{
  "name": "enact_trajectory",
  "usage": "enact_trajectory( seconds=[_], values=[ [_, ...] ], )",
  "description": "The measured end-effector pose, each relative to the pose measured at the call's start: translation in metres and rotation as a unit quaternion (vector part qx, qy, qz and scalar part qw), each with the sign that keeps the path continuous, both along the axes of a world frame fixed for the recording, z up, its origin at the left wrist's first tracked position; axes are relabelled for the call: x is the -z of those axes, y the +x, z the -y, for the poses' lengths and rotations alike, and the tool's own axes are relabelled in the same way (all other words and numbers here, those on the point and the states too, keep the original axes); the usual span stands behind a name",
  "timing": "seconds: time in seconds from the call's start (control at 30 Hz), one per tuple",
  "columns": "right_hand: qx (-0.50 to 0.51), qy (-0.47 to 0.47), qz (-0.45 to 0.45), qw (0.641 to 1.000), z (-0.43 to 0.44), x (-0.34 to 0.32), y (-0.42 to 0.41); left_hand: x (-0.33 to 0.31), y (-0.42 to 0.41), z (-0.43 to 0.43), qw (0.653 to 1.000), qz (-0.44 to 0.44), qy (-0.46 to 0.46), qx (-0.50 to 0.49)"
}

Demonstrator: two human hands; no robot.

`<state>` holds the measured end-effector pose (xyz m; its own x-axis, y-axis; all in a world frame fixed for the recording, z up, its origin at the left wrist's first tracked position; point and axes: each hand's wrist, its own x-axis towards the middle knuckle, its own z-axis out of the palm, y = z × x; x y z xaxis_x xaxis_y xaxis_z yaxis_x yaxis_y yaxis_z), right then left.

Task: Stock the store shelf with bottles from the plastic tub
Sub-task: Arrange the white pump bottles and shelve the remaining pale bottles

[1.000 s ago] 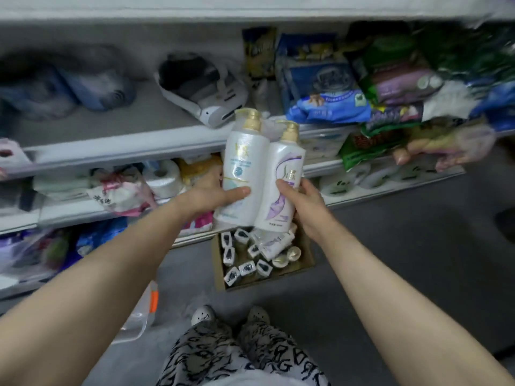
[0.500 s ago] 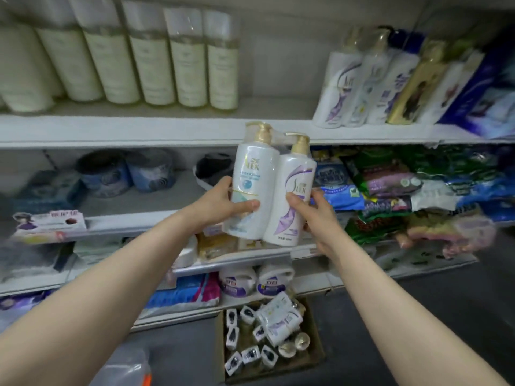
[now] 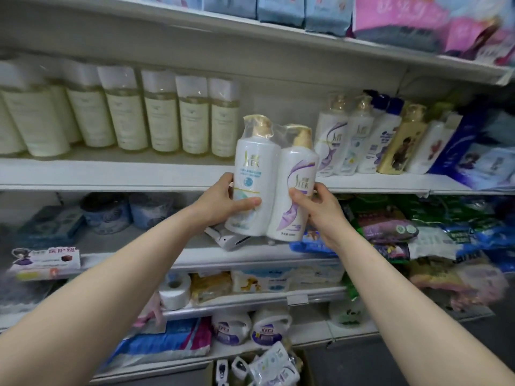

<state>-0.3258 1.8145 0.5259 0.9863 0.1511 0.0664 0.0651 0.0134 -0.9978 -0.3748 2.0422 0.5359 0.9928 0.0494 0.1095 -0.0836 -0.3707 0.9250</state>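
A twin pack of 2 white pump bottles, bound together in clear film, is held upright in front of the lip of the middle shelf, level with the open gap between a row of pale yellow bottles and a group of matching pump bottles. The left hand is wrapped round the lower body of the blue-labelled bottle, thumb laid across its front. The right hand is curled round the lower body of the purple-labelled bottle. The pack is judged to be fairly heavy if both bottles are full. The bodies are stiff, but the film is glossy and loose at the top, so slipping is likely under a light grip. Hold is best taken low on the 2 bodies, as it is now, or under the base. The gold pump heads should not be used as handles, since only slack film covers them. On each label the large letters "LEK" can be read after a stylised first stroke; the smaller print is too fine to make out. A box on the shelf below bears red Chinese characters. The plastic tub is not in view.
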Motion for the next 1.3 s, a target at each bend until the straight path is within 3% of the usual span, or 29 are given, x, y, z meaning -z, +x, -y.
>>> enact_trajectory(
  seconds=[0.43, 1.3],
  values=[
    [0.005, -0.005, 0.06, 0.998, -0.021, -0.041, 0.054, -0.03, 0.064, -0.018, 0.997, 0.074, -0.012, 0.001],
    [0.0, -0.062, 0.12, 0.991, -0.013, -0.021, 0.13, 0.002, 0.125, 0.01, 0.991, 0.112, -0.052, -0.052]
  ],
)
